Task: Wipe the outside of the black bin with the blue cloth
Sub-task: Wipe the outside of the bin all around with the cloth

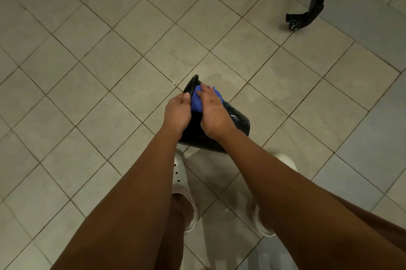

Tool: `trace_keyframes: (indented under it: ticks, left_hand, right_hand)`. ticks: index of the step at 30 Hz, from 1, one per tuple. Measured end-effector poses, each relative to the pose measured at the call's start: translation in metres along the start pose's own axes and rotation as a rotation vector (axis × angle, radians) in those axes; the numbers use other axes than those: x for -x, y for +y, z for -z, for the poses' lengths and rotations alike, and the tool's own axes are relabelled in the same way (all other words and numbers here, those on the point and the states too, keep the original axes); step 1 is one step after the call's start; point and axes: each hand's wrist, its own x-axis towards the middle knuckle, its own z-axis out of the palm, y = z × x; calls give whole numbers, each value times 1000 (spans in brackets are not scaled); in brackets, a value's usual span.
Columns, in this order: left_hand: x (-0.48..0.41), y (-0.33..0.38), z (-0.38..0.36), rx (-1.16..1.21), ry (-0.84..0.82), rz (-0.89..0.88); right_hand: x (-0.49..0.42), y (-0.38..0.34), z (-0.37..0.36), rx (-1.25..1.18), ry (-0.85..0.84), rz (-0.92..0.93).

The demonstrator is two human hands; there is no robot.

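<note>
The black bin (238,121) lies on its side on the tiled floor just in front of my feet, its rim pointing up-left and white smears on its wall. A blue cloth (197,103) lies on the bin's upper side near the rim. My right hand (214,114) presses flat on the cloth with straight fingers. My left hand (177,111) grips the bin's left side, fingers curled round it close to the rim. Both hands hide much of the bin's top.
Beige floor tiles (109,61) spread all around. A black metal leg with a small caster (295,20) stands at the far right. My two feet in white clogs (182,182) stand right behind the bin.
</note>
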Motion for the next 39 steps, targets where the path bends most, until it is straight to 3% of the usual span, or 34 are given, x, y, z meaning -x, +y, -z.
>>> trace_keyframes:
  ticks: [4,11,17,25,29,32,39]
  left_hand:
    - [0,-3,0,-57,18,-27]
    - [2,-4,2,-33,16,-40]
    - [-1,-5,1,-20,44,-7]
    - [0,-2,-1,-49,79,-23]
    - [1,0,-7,-66,102,-24]
    - [1,2,-7,-74,93,-20]
    - [4,1,-4,-60,120,-35]
  right_hand:
    - [8,7,-2,-17,92,-141]
    - [9,0,-7,45,-31,106]
    - [11,19,-4,17,41,-128]
    - [17,22,-16,100,-13,159]
    - [16,20,-16,41,58,-100]
    - [26,13,-27,138,123,-248]
    - [21,16,-21,123,20,91]
